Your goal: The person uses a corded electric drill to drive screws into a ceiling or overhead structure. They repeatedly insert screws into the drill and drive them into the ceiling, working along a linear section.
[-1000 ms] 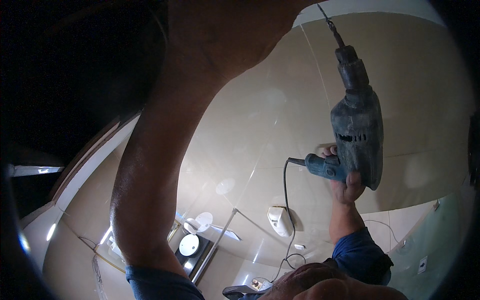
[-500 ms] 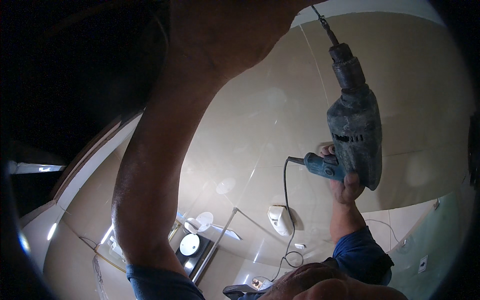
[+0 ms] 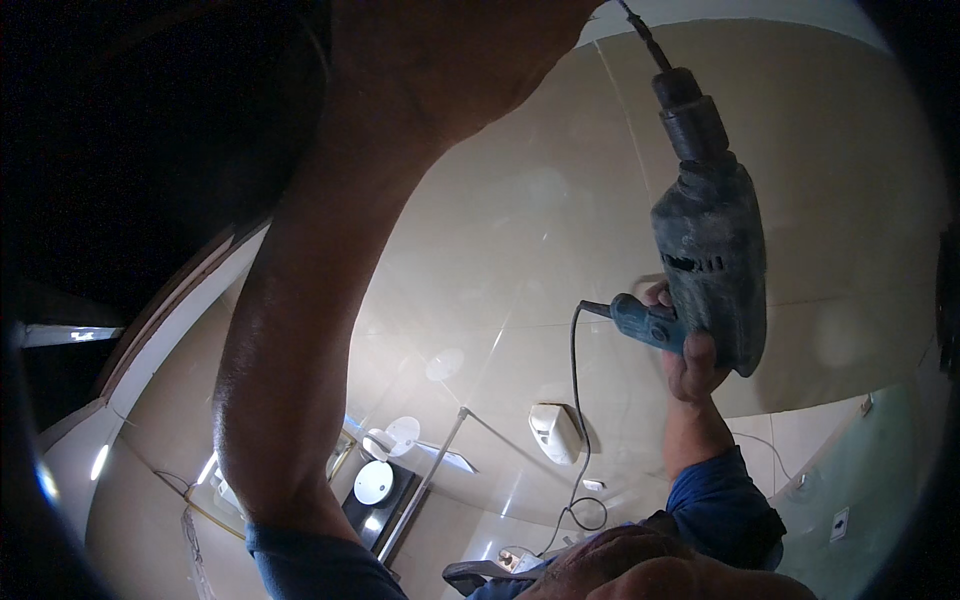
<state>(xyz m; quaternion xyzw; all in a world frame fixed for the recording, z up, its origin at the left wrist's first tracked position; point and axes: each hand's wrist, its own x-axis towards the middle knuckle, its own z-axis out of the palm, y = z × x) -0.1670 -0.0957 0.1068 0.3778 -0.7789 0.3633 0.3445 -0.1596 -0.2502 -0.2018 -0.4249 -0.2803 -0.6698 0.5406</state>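
My right hand is wrapped round the blue grip of a worn, dusty power drill. The drill stands nearly upright, its chuck uppermost, and a long drill bit slants up to the left and leaves the picture at the top edge. Raised on the left side, my left arm reaches to the top, where part of my left hand shows close to the bit. The fingers of that hand are cut off or too dark to see, so what they touch is hidden. The bit's tip is out of sight too.
From the grip a dark power cord hangs down and loops. Smooth beige wall panels lie behind the drill. Lower down are a white wall dispenser, a metal rail, a round white basin and a greenish glass panel. Dark space fills the upper left.
The drill and my right hand have risen slightly, and more of the bit is past the top edge. My left arm has shifted a little left and up. The background has drifted slightly.
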